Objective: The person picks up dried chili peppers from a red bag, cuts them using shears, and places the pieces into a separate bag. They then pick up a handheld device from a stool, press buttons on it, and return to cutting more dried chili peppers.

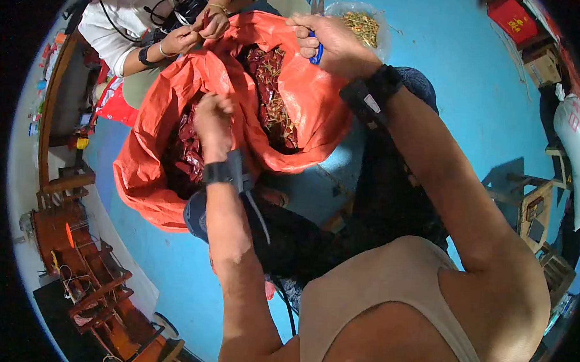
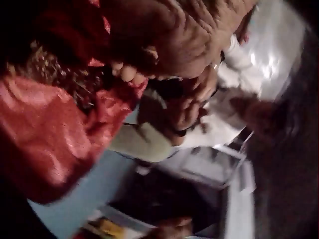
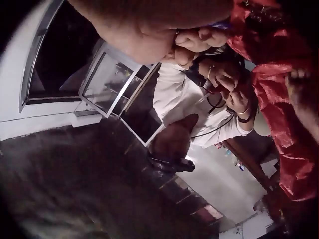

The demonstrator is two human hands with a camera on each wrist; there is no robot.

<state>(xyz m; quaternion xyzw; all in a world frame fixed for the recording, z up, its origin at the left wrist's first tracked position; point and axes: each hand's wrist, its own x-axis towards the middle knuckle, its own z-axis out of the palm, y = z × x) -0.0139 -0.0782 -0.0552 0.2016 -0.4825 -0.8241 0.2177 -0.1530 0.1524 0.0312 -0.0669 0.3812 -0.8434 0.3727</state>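
My right hand grips blue-handled scissors above the far rim of the right orange sack. Their blades point away from me. The left hand is over the left orange sack, fingers curled; I cannot tell whether it holds anything. Glossy dark red dried chillies lie in that sack. More dried chillies with pale stems fill the right one. In the left wrist view the left fingertips curl beside the sack cloth.
Across from me a person in a white top pinches a dark red chilli between both hands. A clear plastic bag of stem pieces stands beyond my right hand. Wooden furniture is at the left, a small stool at the right.
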